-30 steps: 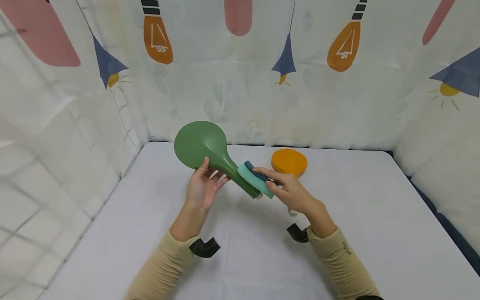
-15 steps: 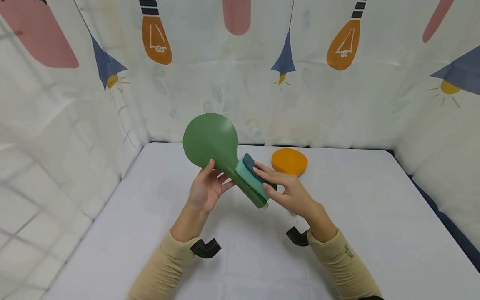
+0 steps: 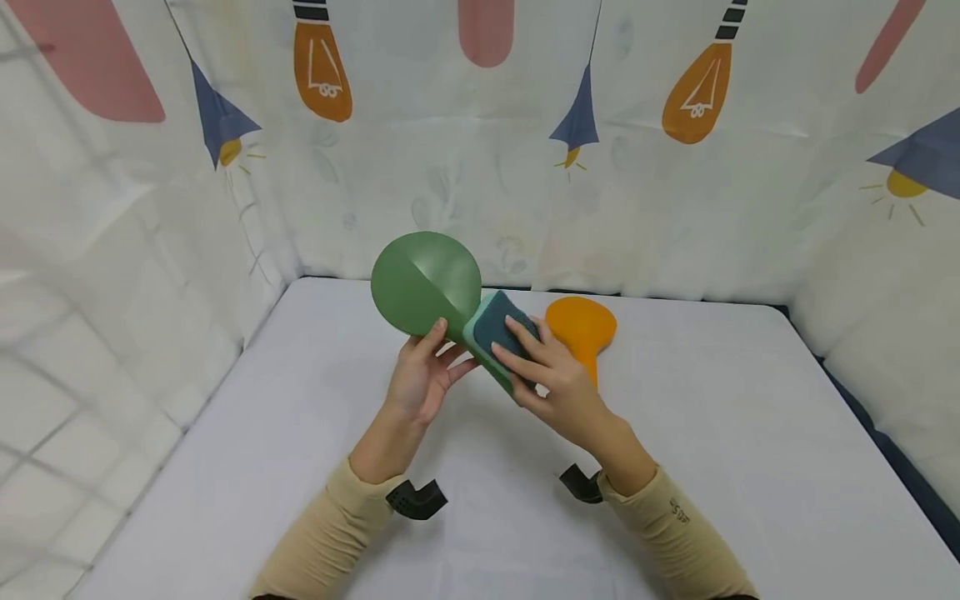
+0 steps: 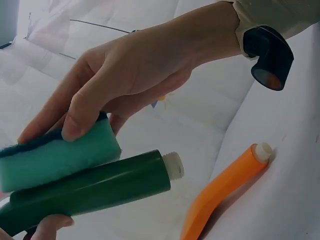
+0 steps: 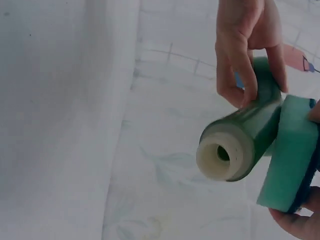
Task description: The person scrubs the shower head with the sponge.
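In the head view, my left hand (image 3: 423,379) holds a green shower head (image 3: 423,283) above the table where the round head meets the handle, thumb in front. My right hand (image 3: 558,383) grips a sponge (image 3: 501,321), teal with a dark blue scouring side, and its soft face lies along the handle. The left wrist view shows the sponge (image 4: 60,162) on top of the handle (image 4: 110,187), short of the white threaded end (image 4: 173,166). That hollow threaded end (image 5: 217,157) faces the right wrist camera. Much of the handle is hidden by sponge and right hand in the head view.
An orange shower head (image 3: 581,323) lies on the white table (image 3: 750,417) behind the right hand, which hides part of its handle. Printed white cloth walls (image 3: 480,167) rise at the table's back and sides.
The green shower head has moved slightly right and its handle has turned. The sponge has slid up the handle towards the round head and tilted, so more of its blue side shows.
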`<state>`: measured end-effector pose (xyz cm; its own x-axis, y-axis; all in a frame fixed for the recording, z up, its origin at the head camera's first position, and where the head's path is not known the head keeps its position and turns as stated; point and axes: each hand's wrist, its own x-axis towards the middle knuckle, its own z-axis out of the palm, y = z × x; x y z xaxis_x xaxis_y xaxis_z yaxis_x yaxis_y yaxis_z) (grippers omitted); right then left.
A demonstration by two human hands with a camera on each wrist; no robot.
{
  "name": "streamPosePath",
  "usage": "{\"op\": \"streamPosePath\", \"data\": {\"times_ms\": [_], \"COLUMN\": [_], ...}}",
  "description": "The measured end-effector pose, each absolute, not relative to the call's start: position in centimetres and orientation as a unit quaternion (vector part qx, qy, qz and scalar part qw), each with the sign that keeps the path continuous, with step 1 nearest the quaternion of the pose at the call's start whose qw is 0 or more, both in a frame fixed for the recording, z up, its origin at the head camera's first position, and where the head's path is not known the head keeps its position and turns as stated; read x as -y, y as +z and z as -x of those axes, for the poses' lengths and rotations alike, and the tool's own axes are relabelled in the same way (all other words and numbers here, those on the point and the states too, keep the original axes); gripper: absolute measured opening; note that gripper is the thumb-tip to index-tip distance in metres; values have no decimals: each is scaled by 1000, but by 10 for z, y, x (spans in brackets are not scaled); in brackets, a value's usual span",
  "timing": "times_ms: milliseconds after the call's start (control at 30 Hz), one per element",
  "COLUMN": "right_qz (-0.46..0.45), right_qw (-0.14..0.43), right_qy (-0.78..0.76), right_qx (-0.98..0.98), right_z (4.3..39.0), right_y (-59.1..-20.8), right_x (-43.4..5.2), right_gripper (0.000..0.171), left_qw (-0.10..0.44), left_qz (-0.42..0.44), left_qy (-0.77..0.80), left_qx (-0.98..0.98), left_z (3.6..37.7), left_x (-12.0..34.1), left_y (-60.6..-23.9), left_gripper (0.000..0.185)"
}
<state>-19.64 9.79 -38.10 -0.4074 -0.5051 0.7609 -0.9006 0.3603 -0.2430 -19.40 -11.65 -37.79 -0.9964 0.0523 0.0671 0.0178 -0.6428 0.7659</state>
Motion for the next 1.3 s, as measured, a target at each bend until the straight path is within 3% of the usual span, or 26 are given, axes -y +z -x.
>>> {"op": "streamPosePath", "data": {"times_ms": [133, 333, 500, 800, 1300], "right_qz": [-501, -555, -556, -540, -508], "right_qw": [311, 243, 222, 257, 270], "right_qy": [234, 213, 243, 242, 280], "right_qx": [773, 767, 763, 764, 769], "right_z": [192, 198, 204, 204, 208], "right_y": [-377, -372, -370, -376, -383], "right_x": [-94, -106, -117, -114, -111], "right_gripper": [47, 50, 51, 48, 52], "left_qw": [-11, -18, -17, 54, 70], "left_qz": [17, 44, 36, 31, 44], "left_qy": [900, 906, 915, 929, 933], "left_qx": [-436, -420, -401, -365, -351], "left_z": [196, 199, 200, 208, 214], "left_x": [117, 126, 140, 153, 161], "left_y": [-375, -370, -367, -367, -369], "left_gripper": [39, 42, 47, 55, 51]}}
